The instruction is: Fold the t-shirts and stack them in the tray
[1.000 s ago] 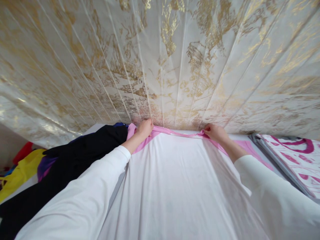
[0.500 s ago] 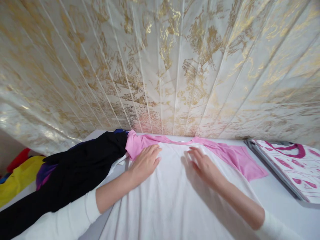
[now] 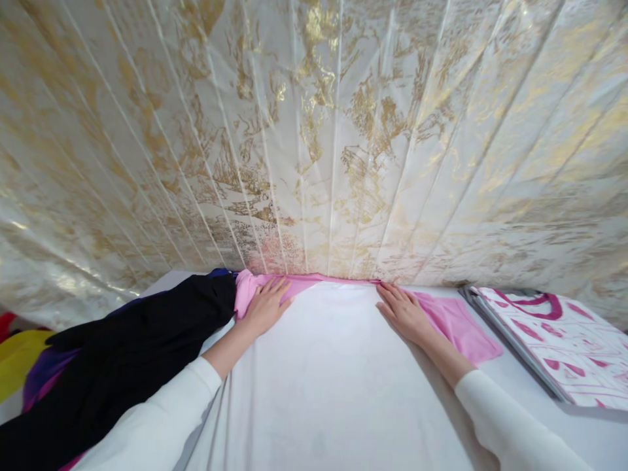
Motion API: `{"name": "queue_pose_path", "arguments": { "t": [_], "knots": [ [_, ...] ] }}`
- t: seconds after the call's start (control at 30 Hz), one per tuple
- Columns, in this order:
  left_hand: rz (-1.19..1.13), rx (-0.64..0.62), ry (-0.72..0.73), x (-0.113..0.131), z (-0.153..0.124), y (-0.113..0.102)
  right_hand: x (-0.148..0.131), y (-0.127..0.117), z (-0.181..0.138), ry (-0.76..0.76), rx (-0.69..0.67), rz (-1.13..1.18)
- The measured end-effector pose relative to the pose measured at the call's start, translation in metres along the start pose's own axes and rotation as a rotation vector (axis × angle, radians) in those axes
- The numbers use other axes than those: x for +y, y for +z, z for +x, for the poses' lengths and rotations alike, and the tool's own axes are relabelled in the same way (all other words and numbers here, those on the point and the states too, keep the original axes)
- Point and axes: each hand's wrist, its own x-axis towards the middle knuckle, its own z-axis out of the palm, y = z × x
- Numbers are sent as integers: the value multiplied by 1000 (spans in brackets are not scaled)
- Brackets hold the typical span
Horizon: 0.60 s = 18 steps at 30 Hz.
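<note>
A white garment with pink sleeves and a pink collar lies spread flat on the table. My left hand rests flat on its left shoulder by the pink left sleeve, fingers stretched out. My right hand presses flat on the right shoulder, next to the pink right sleeve. Both hands hold nothing.
A black garment lies heaped at the left, over purple and yellow cloth. A folded stack with a white and magenta print sits at the right. A white and gold curtain hangs just behind the table.
My hands let go of the collar edge, swept flat over the chest, then slid apart out to the shoulders. The cloth now lies smoother.
</note>
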Motion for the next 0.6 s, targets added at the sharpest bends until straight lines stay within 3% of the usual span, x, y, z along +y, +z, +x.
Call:
{"name": "queue_pose_path", "arguments": {
  "t": [0.1, 0.2, 0.3, 0.4, 0.47, 0.6],
  "knots": [
    [-8, -4, 12, 6, -7, -8, -4, -2, -4, 0, 3, -5],
    [-20, -11, 73, 18, -33, -24, -19, -9, -18, 7, 18, -9],
    [-65, 5, 150, 31, -80, -36, -49, -15, -58, -111, 63, 17],
    [-86, -4, 208, 32, -127, -34, -69, -19, -110, -278, 42, 43],
    [-41, 4, 194, 21, -146, -27, -62, -18, -133, -264, 13, 22],
    [61, 80, 159, -8, -152, -16, -15, -12, -137, 37, 65, -63]
  ]
}}
